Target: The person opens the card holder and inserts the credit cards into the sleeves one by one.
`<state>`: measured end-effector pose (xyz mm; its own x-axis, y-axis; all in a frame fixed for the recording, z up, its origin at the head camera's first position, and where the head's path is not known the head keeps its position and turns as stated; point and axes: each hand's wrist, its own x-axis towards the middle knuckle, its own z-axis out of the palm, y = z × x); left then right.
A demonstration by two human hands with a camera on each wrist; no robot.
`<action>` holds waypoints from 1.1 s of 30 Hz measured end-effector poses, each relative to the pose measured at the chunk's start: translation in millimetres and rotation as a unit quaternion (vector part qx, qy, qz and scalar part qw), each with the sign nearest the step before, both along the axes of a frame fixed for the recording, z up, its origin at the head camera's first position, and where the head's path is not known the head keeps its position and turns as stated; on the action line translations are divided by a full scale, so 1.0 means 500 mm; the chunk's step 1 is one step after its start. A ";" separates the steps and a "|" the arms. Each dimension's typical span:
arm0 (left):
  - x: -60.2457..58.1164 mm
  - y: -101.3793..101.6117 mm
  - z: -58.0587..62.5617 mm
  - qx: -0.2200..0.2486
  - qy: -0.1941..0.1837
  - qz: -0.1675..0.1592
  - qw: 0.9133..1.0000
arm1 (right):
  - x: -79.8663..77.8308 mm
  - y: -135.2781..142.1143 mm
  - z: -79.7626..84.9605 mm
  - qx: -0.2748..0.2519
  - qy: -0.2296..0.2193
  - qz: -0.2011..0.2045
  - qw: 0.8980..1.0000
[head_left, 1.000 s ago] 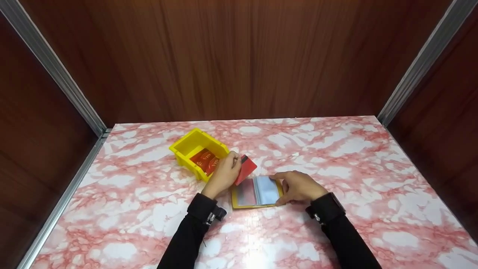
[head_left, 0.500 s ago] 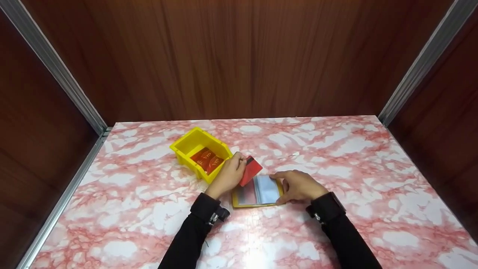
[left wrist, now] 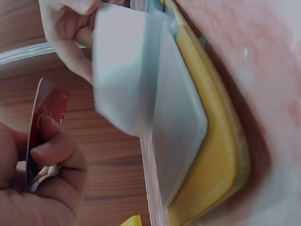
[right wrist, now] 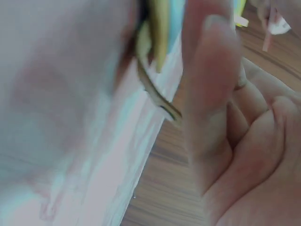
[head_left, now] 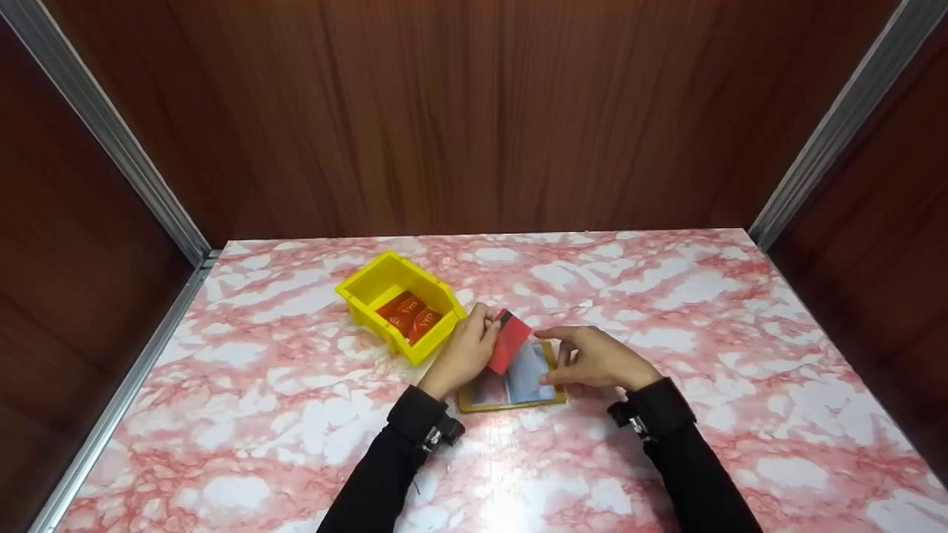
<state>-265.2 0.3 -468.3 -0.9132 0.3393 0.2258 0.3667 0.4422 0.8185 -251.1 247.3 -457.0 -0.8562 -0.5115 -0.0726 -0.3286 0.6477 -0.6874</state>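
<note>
the person's left hand (head_left: 463, 352) pinches a red card (head_left: 511, 340) between thumb and fingers, the grip narrow and firm round the card's far left end. the card is tilted, held above the left and middle part of an open yellow card holder (left wrist: 221, 141); a dark stripe runs along its upper left edge in the head view, and the left wrist view shows gold marks on its other face.

the right hand (head_left: 603, 360) is at the right side of the holder, its thumb and forefinger set well apart, the forefinger on the far side and the thumb nearer. beside them a clear sleeve (left wrist: 120, 70) stands up from the holder, while a second sleeve (left wrist: 174, 113) lies lower, against the yellow cover. i cannot tell whether the right fingers pinch the standing sleeve or only touch its edge.

the holder lies on a table (head_left: 711, 385) with a red and white marbled top. to its far left is a yellow bin (head_left: 381, 277), just beside the left hand; whether they touch is unclear. in its near half lie red cards (head_left: 411, 314) with gold "vip" lettering. black sleeves and wrist straps cover both forearms. a brown wood-grain panel (head_left: 474, 118) rises behind the table.
</note>
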 end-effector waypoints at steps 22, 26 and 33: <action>0.022 0.039 -0.006 0.059 -0.021 -0.025 0.998 | 0.031 -0.141 -0.029 -0.328 -0.023 -0.291 0.898; 0.029 0.046 -0.006 0.047 -0.004 -0.030 0.998 | 0.041 -0.158 -0.046 -0.320 0.019 -0.315 0.893; 0.034 0.052 -0.003 0.056 -0.014 -0.049 0.997 | 0.042 -0.158 -0.058 -0.282 0.084 -0.324 0.899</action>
<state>-248.4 26.4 -469.6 -0.8839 0.4009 0.2411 0.3790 0.3116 0.8713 -230.3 168.4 -486.0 -0.9621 0.1845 0.2005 -0.1378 0.3055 -0.9422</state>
